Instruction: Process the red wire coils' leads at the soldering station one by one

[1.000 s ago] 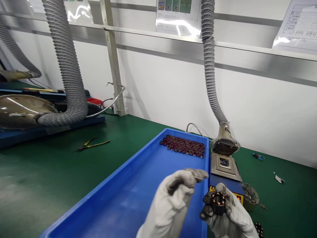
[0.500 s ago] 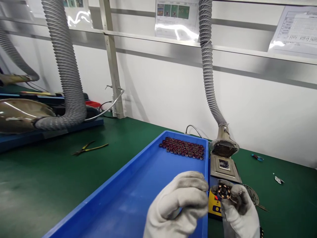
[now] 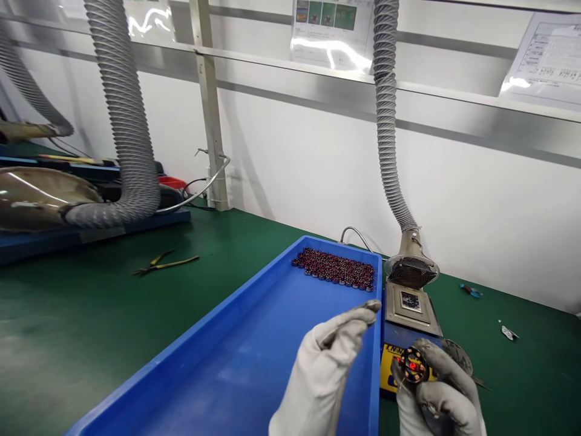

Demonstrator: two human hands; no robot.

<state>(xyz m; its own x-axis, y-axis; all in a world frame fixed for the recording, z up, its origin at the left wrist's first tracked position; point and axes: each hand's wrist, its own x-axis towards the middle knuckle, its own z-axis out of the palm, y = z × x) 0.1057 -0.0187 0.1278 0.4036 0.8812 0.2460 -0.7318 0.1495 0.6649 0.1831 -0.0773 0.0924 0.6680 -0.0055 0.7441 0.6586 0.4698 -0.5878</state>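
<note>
- The right hand (image 3: 442, 387), in a pale glove with greyed fingertips, had its fingers closed around a small ring part (image 3: 418, 379), held upright above the tabletop (image 3: 521, 381) on the near side of the heated unit (image 3: 429, 320).
- The left hand (image 3: 329, 354) hung above the blue tray (image 3: 193, 335), its fingers drawn together at the tips; whether they pinched anything could not be told.
- A dense batch of similar dark parts (image 3: 336, 269) stood packed in rows at the tray's far end, so a good share seemed done; the piece in the right hand appeared in progress, and how many remained could not be told.
- The ring part was dark and round, dotted with coppery spots about its rim, and red digits showed through its open middle.
- The tray was smooth, raised-edged plastic, long and rectangular.
- The heated unit had a flat metal top with a shiny square window, under a flared metal hood (image 3: 411, 270) on a ribbed grey hose (image 3: 387, 127).
- Yellow-handled pliers (image 3: 166, 264) lay splayed on the tabletop's matt green surface.
</note>
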